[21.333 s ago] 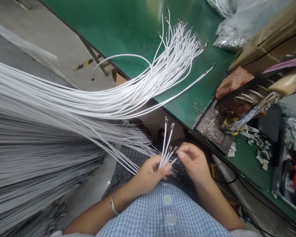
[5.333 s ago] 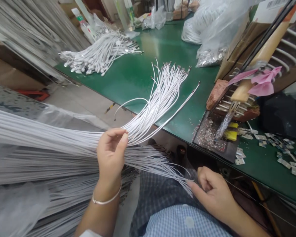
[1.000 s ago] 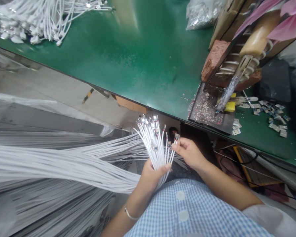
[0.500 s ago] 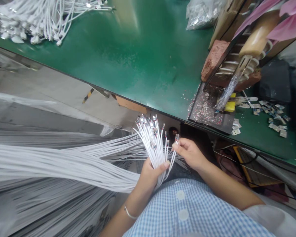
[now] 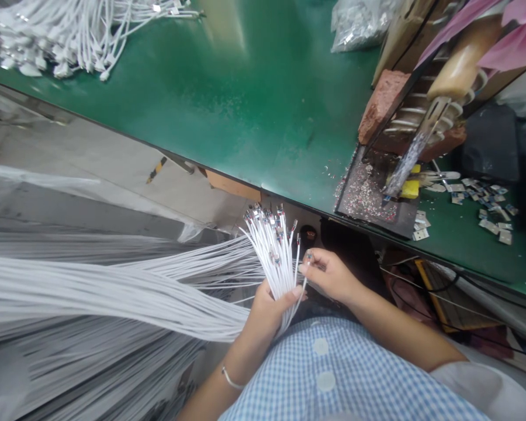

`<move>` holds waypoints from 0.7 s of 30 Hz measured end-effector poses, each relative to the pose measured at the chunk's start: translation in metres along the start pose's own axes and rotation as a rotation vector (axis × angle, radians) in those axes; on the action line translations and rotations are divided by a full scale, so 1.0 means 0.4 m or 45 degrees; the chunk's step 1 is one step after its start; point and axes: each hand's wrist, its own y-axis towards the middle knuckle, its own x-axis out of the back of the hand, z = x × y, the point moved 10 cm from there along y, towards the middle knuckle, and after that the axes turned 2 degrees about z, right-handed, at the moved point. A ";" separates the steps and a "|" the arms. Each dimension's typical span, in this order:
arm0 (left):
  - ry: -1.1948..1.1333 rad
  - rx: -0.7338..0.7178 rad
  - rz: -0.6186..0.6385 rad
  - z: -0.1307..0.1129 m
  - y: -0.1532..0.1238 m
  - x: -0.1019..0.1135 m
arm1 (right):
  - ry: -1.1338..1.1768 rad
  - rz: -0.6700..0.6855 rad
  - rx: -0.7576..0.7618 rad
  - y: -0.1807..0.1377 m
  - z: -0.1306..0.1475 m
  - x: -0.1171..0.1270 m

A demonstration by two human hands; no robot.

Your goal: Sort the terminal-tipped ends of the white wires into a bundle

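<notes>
My left hand [image 5: 267, 307] is closed round a bundle of thin white cables [image 5: 272, 257] whose small metal-tipped ends fan upward near the table edge. The cables run off to the left into a large mass of white cables [image 5: 92, 292]. My right hand [image 5: 331, 275] pinches the tip of one cable [image 5: 307, 257] at the right side of the bundle, just beside my left thumb. Both hands are over my lap, below the green table [image 5: 245, 111].
A pile of finished white cables [image 5: 70, 29] lies at the table's far left. At the right stand a soldering iron [image 5: 425, 128] on a brick and metal stand, a dark tray [image 5: 368, 202] of solder scraps, small connector parts [image 5: 477, 202] and plastic bags [image 5: 359, 23].
My right hand has moved down and slightly left with the pinched cable tip, closer to the bundle. My left hand keeps its grip on the bundle.
</notes>
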 end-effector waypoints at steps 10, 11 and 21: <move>0.104 0.041 0.068 0.012 -0.010 -0.010 | 0.059 -0.104 0.033 0.011 0.017 0.021; 0.081 0.048 0.056 0.013 -0.010 -0.009 | 0.058 -0.098 0.030 0.010 0.016 0.019; 0.040 0.018 0.048 0.006 -0.001 -0.006 | 0.054 -0.120 0.030 0.009 0.018 0.024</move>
